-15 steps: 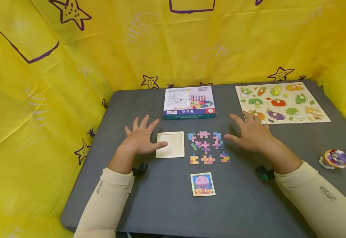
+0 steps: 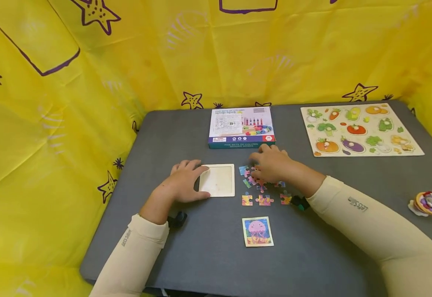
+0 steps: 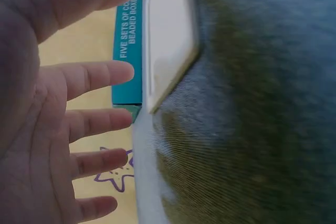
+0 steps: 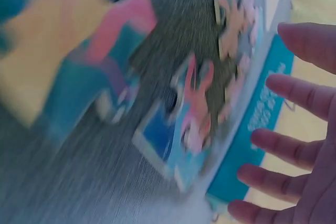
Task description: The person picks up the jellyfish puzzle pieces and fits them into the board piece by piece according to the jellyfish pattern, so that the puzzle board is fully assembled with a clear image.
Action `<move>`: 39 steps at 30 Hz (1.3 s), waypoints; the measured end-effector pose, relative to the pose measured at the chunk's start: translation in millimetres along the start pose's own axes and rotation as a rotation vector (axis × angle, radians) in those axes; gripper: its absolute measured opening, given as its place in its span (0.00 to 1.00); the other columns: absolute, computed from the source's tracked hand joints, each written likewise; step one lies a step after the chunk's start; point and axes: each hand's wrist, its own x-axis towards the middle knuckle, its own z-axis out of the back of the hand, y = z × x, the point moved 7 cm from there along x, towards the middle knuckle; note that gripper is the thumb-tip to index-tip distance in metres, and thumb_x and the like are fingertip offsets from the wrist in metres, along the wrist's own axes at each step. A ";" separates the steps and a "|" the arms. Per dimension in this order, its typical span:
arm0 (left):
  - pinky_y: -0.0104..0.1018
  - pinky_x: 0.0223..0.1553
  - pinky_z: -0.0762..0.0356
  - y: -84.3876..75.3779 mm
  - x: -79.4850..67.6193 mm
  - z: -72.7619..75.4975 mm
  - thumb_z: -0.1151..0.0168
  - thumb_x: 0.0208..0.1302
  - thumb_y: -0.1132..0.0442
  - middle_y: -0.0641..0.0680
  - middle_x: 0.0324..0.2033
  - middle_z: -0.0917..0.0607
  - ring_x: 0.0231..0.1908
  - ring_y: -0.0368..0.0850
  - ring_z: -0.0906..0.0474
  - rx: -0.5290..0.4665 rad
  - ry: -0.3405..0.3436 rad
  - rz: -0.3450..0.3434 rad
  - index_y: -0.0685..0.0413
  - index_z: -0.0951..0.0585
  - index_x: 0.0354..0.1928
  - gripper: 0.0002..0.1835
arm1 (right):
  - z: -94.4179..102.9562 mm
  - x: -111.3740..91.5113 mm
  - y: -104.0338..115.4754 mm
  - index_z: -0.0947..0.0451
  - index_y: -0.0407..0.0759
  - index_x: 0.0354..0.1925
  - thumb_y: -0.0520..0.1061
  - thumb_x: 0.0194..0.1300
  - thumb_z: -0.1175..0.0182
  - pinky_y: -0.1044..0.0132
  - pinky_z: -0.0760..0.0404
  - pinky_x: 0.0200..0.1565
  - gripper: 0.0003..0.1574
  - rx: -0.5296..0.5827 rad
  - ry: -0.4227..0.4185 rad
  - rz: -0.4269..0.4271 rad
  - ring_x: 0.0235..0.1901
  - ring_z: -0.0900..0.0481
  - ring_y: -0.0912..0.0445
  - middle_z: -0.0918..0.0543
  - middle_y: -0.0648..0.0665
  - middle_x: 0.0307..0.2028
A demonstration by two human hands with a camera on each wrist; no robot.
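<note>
My left hand [image 2: 187, 181] is at the left side of a square, pale wooden tray [image 2: 217, 181]. Its thumb lies by the lower corner and its fingers by the upper one; in the left wrist view the fingers [image 3: 102, 74] are spread with nothing between them. My right hand [image 2: 272, 165] reaches over the upper part of a group of jigsaw pieces [image 2: 264, 200], hiding several. The right wrist view has its fingers [image 4: 294, 140] outstretched, pieces lying beside them. Below the pieces lies a small card [image 2: 258, 232] with a pink jellyfish picture.
A bead-set box [image 2: 241, 128] lies behind the tray and pieces. At the back right is a vegetable peg board [image 2: 362, 131]. A small purple toy figure [image 2: 431, 203] stands at the right. Yellow cloth [image 2: 186, 53] encloses the grey table [image 2: 208, 264].
My right hand has moved left, from beside the jigsaw pieces to over them. The left hand has drawn in at the tray's left edge, its fingers less spread. The head view has shifted slightly.
</note>
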 end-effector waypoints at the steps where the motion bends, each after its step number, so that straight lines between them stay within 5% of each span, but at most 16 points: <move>1: 0.66 0.71 0.47 -1.3 -1.3 -2.2 0.32 0.58 0.34 0.57 0.75 0.37 0.73 0.63 0.43 0.008 0.002 -0.011 0.42 0.32 0.75 0.45 | -2.5 4.0 3.1 0.26 0.56 0.69 0.61 0.69 0.36 0.36 0.30 0.56 0.33 -0.007 0.010 0.006 0.60 0.32 0.37 0.30 0.36 0.65; 13: 0.61 0.69 0.40 -4.5 -14.4 -14.0 0.33 0.64 0.41 0.57 0.73 0.33 0.71 0.61 0.39 0.024 0.012 -0.015 0.43 0.30 0.74 0.38 | -8.1 31.3 20.4 0.17 0.50 0.46 0.55 0.65 0.29 0.46 0.28 0.50 0.16 0.002 0.042 0.064 0.50 0.29 0.43 0.22 0.40 0.51; 20: 0.60 0.67 0.38 -5.1 -14.3 -13.9 0.35 0.67 0.43 0.57 0.72 0.31 0.69 0.60 0.36 0.019 -0.028 -0.044 0.46 0.28 0.73 0.35 | 2.8 40.2 22.2 0.18 0.42 0.37 0.43 0.65 0.30 0.57 0.21 0.41 0.07 0.217 0.032 0.101 0.35 0.22 0.51 0.17 0.46 0.32; 26: 0.59 0.67 0.37 -4.8 -13.2 -13.6 0.34 0.68 0.43 0.57 0.71 0.30 0.68 0.58 0.35 0.026 -0.034 -0.040 0.46 0.28 0.72 0.34 | -0.2 50.5 39.9 0.16 0.44 0.35 0.43 0.67 0.32 0.63 0.24 0.36 0.04 0.388 0.051 0.045 0.33 0.23 0.53 0.17 0.46 0.31; 39: 0.59 0.65 0.35 -8.6 -13.8 -13.9 0.32 0.66 0.47 0.56 0.69 0.27 0.69 0.57 0.33 0.004 -0.073 -0.071 0.48 0.28 0.69 0.32 | -13.9 77.4 89.5 0.19 0.46 0.34 0.50 0.65 0.30 0.60 0.22 0.37 0.10 0.100 0.016 0.049 0.36 0.20 0.51 0.17 0.47 0.34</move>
